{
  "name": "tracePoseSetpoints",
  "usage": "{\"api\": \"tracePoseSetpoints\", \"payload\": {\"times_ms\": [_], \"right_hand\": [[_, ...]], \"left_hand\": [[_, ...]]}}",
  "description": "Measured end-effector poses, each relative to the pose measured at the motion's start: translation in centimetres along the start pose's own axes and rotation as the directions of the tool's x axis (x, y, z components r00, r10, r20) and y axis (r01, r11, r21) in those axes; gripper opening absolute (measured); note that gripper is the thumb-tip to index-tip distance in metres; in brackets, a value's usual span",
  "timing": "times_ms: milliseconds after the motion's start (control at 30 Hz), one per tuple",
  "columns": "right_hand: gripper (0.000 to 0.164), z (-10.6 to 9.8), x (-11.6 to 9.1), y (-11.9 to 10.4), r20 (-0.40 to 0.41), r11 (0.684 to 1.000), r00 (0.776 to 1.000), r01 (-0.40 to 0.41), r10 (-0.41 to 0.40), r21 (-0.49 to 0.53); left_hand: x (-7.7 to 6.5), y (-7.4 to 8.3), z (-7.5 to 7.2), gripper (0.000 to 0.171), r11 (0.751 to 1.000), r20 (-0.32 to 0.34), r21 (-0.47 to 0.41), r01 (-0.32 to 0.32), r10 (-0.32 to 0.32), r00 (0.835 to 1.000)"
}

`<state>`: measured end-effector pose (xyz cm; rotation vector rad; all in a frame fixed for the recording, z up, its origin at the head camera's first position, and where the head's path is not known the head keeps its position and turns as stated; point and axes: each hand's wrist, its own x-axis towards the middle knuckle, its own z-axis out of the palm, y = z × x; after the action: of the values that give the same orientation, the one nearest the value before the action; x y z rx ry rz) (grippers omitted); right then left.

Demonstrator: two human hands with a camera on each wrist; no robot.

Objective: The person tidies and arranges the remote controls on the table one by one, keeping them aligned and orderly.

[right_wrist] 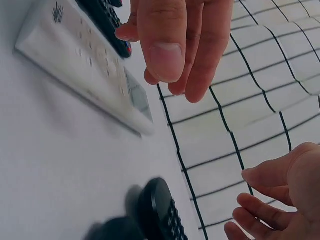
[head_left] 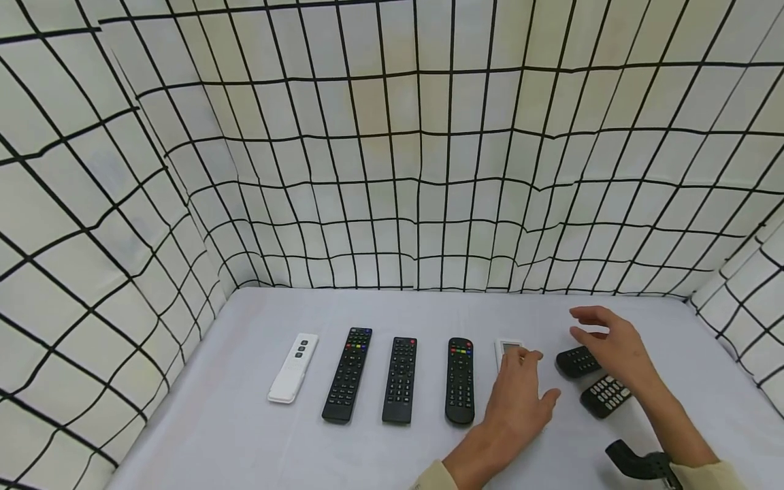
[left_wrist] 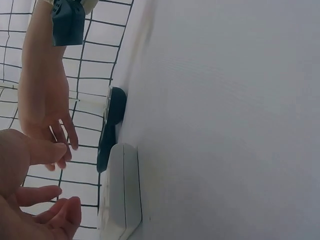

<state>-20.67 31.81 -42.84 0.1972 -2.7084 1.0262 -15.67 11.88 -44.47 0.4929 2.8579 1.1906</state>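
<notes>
My left hand [head_left: 517, 401] hovers with relaxed fingers over a white remote with a small screen [head_left: 508, 346], hiding most of it. In the right wrist view that white remote [right_wrist: 85, 62] lies whole on the cloth below the left fingers. To the right, my right hand [head_left: 618, 350] is raised above two short black remotes, its thumb and fingers apart and nothing between them. One short remote [head_left: 576, 362] lies behind; the other, with pale keys [head_left: 604, 396], lies nearer, partly covered by the hand. Both hands [left_wrist: 45, 215] also show in the left wrist view.
Left of my hands, a black remote with coloured keys [head_left: 461, 381], a straight black one [head_left: 400, 380], a longer black one [head_left: 347, 374] and a slim white remote [head_left: 294, 367] lie in a row on a white-covered table [head_left: 245, 442]. White walls with black grid lines [head_left: 392, 204] enclose it.
</notes>
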Motion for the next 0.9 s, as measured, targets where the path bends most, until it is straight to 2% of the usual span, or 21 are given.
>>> {"api": "tracePoseSetpoints", "payload": {"times_ms": [167, 333, 600, 767, 900], "right_hand": [[0.038, -1.1, -0.2, 1.8, -0.069, 0.998, 0.996, -0.059, 0.056, -0.037], [0.039, -2.1, -0.4, 3.6, -0.074, 0.985, 0.988, -0.144, 0.137, -0.092], [0.044, -3.4, -0.2, 5.7, -0.024, 0.959, 0.976, -0.217, 0.217, -0.182], [0.047, -4.0, -0.2, 6.4, 0.018, 0.946, 0.969, -0.238, 0.248, -0.221], [0.051, -4.2, -0.1, 6.8, 0.066, 0.937, 0.958, -0.258, 0.280, -0.236]], "left_hand": [[1.2, 0.5, 1.0, 0.049, 1.000, 0.028, -0.030, 0.006, -0.005, 1.000], [1.9, 1.0, 2.2, 0.049, 1.000, 0.046, 0.005, -0.014, 0.014, 0.999], [2.7, 1.4, 3.5, 0.047, 0.990, 0.022, 0.130, -0.047, 0.044, 0.999], [2.9, 2.0, 4.1, 0.050, 0.977, 0.028, 0.209, -0.035, 0.030, 0.999], [3.1, 2.5, 4.5, 0.052, 0.975, 0.028, 0.222, -0.015, 0.009, 1.000]]}}
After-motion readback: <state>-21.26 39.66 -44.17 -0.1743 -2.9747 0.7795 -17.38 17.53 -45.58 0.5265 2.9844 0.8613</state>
